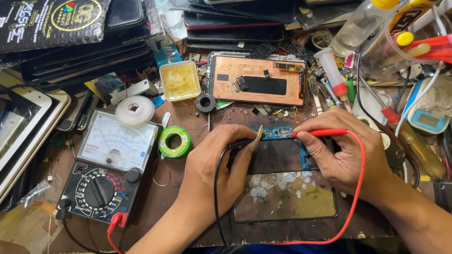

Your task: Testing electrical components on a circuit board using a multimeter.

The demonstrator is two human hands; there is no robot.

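- Phone, opened and back-up, lies flat on the worktop directly in front of you, between your two hands; a blue circuit board shows at its upper end, a dark plate covers the middle, and scuffed yellowish film covers the lower part.
- Your left hand is closed on the black probe, gripped between thumb and fingers; the tip points at the blue board's left end. Its black lead loops down past your wrist.
- Your right hand is closed on the red probe, pinched between thumb and forefinger and held level, tip at the board's right side. Whether either tip actually touches the board cannot be told.
- The red lead curves around your right hand and runs under the phone's near edge.
- An analogue multimeter lies to your left, well apart from the phone, with red and black plugs at its lower edge.
- A green solder spool sits between the meter and your left hand; a white tape roll lies just above the meter.
- A second opened phone with a copper-coloured interior lies beyond the board, with a yellow flux tub beside it.
- Stacked phones and tablets line the far and left edges; bottles and tubes crowd the right.
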